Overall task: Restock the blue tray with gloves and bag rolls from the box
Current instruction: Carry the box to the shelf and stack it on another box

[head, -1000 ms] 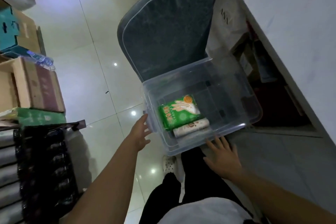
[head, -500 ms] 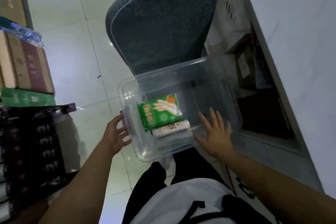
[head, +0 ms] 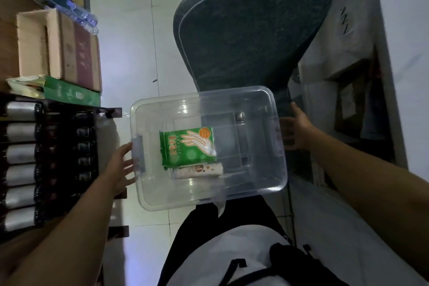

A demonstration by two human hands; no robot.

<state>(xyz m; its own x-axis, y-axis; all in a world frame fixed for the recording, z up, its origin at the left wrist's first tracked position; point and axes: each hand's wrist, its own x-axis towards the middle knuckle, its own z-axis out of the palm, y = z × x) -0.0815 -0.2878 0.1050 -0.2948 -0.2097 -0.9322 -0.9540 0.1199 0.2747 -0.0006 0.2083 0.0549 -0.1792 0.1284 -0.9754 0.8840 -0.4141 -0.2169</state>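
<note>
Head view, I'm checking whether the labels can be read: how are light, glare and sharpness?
Head view: dim and bluish; glare spots on the clear box floor; wide-angle bending at the edges; left hand slightly smeared; glove pack print too soft to read.

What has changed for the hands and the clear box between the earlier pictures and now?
Both hands moved out to the ends of the clear plastic box: the left hand now rests at its left handle, and the right hand has shifted from the near rim to the right end. The green glove packet and bag roll stayed side by side inside.
</note>
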